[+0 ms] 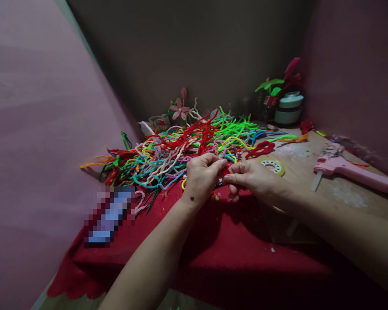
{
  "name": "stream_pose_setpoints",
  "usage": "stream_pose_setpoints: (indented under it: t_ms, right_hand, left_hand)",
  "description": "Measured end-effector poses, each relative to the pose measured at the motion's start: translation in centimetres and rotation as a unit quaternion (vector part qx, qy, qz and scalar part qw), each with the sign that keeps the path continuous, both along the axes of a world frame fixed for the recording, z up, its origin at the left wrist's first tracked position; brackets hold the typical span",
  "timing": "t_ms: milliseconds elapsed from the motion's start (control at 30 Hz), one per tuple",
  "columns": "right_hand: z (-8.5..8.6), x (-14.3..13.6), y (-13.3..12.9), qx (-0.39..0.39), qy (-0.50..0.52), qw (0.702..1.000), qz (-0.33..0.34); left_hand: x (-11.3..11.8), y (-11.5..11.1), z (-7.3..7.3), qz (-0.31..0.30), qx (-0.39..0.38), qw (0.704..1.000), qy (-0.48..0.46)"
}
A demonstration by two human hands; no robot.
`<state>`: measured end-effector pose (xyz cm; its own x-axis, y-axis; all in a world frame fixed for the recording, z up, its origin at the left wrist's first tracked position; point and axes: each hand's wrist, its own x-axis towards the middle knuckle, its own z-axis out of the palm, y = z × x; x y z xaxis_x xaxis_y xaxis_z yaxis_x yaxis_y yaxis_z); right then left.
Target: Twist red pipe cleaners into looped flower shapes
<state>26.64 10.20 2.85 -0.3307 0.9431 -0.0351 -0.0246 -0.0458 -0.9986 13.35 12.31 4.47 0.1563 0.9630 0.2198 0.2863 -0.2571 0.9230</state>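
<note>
My left hand [203,174] and my right hand [250,177] meet in the middle of the head view, at the front of a heap of coloured pipe cleaners [168,157]. Between the fingertips shows a small piece of red pipe cleaner [224,171], partly covered by the fingers. The left thumb and forefinger are closed at one side of it, and the right ones pinch it at the other. A looped red pipe cleaner [260,149] lies just beyond my right hand.
A pink glue gun [352,170] rests on a board at the right, near a yellow tape roll [274,167]. Behind stand a lidded jar [289,110] and a pink pipe-cleaner flower [180,109]. A pixelated phone-like object [111,217] lies on the red cloth [213,249].
</note>
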Motion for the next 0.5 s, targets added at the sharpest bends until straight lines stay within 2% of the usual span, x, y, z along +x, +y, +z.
stream_pose_setpoints:
  t_ms: [100, 267, 400, 500]
  right_hand:
    - [-0.2, 0.0, -0.1, -0.037, 0.012, 0.999, 0.009]
    - [-1.2, 0.1, 0.5, -0.092, 0.092, 0.991, 0.017]
    - [-0.5, 0.3, 1.8, -0.084, 0.158, 0.984, -0.008]
    - [0.4, 0.4, 2.5, -0.041, 0.212, 0.975, -0.054]
  left_hand:
    - [-0.2, 0.3, -0.2, -0.011, -0.005, 1.000, 0.005]
    - [-0.1, 0.6, -0.4, -0.059, -0.027, 0.998, 0.000]
    - [-0.3, 0.7, 0.1, -0.072, -0.115, 0.983, -0.124]
    - [-0.3, 0.7, 0.0, -0.136, -0.185, 0.948, -0.221]
